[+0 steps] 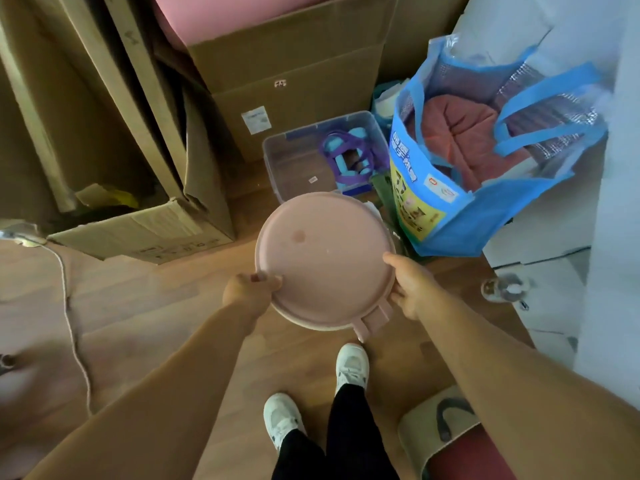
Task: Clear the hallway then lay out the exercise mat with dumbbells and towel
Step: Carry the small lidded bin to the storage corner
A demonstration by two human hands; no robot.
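I hold a round pink plastic basin (322,258) above the wooden floor, its flat side facing me. My left hand (251,289) grips its near-left rim and my right hand (410,284) grips its near-right rim. Beyond it a clear plastic bin (294,161) holds blue dumbbells wrapped in purple straps (349,157). At the right a blue woven bag (450,209) holds a folded reddish towel or blanket (460,140). A pink sheet (214,15), perhaps the mat, shows behind the cardboard at the top.
Large cardboard boxes (294,74) and flattened cartons (114,116) line the back and left. A white cable (74,323) trails over the floor at left. A clear bottle (502,289) lies by the white wall at right. A bag (440,431) lies beside my feet.
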